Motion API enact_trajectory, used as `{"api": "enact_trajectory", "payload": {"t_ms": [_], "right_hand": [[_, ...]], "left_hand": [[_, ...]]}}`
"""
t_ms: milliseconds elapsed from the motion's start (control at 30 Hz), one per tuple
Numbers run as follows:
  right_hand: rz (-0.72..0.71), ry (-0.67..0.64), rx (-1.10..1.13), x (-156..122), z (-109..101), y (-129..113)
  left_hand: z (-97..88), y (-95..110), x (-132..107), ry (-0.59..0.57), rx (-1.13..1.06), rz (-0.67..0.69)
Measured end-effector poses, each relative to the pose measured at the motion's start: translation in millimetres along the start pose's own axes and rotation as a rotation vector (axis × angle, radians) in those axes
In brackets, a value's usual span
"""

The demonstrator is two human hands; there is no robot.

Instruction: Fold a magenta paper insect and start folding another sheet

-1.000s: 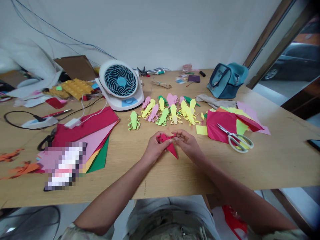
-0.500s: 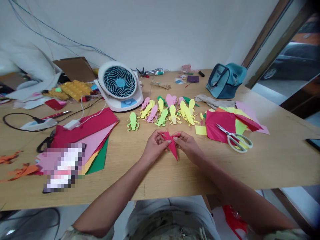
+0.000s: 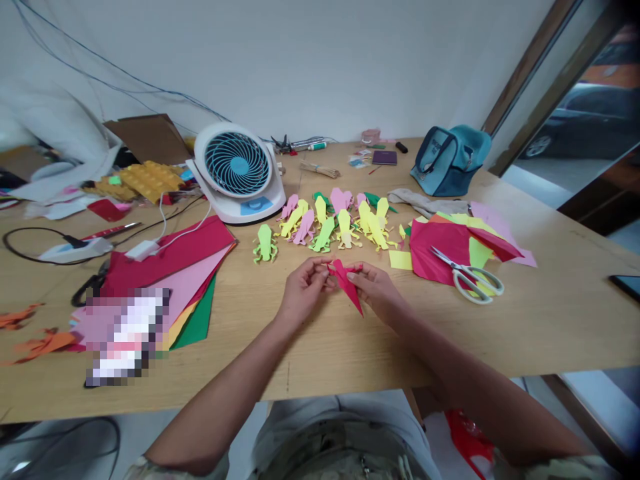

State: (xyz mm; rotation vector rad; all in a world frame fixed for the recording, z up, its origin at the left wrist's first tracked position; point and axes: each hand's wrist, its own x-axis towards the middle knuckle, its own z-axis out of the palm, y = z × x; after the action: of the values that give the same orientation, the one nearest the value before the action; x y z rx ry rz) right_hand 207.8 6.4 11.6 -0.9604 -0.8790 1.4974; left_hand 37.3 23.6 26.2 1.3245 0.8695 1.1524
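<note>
Both hands meet over the middle of the pale wooden bench [image 3: 350, 347], a little in from its near edge, pinching one folded piece of crimson paper with a long pointed tip [image 3: 346, 281]. The left hand [image 3: 301, 292] grips the blunt upper end between thumb and fingertips; the right hand [image 3: 376, 288] closes on the same end from the other side, so the point hangs down toward the near edge, just clear of the wood as far as I can tell.

It looks like a fold midway through: the head end is being shaped while the tail is already creased to a spike. I would judge that the next crease needs small, firm fingertip pressure with the paper kept steady, perhaps laid flat on the bench to sharpen the edge.

Behind the hands, toward the far edge, stands a row of finished paper insects in yellow, green and pink [image 3: 330, 223]. Toward the right edge lie loose coloured sheets with white-handled scissors [image 3: 467, 275] on top. Toward the left edge a fan of red, pink and green paper sheets [image 3: 180, 280] is spread, and a small white desk fan with a blue grille [image 3: 236, 170] stands beyond it.
</note>
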Motion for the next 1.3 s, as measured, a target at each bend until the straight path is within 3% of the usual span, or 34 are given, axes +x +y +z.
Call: {"api": "enact_trajectory", "payload": {"t_ms": [167,367,533,700,800,933,1133,1300], "right_hand": [[-0.023,0.021,-0.031,1.6,-1.2,-0.1],[-0.083,0.028,-0.176,1.1,-1.5,-0.2],[-0.141,0.032,-0.237,-0.9,-0.4,-1.8],[-0.068,0.049,-0.167,2.8,-2.5,1.5],[-0.03,0.043,-0.122,4.6,-3.9,2.9],[-0.047,0.029,-0.126,3.1,-3.9,0.9],[-0.204,-0.008,-0.27,0.4,-2.5,-0.1],[-0.266,0.011,-0.358,0.3,-3.3,5.3]], "left_hand": [[-7.4,4.6,4.3,0.01,0.132,-0.021],[-12.9,7.2,5.3,-0.112,0.025,-0.193],[-12.7,6.6,5.0,-0.116,0.017,-0.273],[-10.9,9.4,4.7,0.06,0.169,-0.048],[-11.4,9.2,5.1,0.031,0.22,0.053],[-13.6,7.3,8.0,-0.024,0.156,-0.046],[-15.4,6.7,10.9,-0.038,-0.056,-0.223],[-15.6,5.7,9.2,-0.051,-0.093,-0.28]]}}
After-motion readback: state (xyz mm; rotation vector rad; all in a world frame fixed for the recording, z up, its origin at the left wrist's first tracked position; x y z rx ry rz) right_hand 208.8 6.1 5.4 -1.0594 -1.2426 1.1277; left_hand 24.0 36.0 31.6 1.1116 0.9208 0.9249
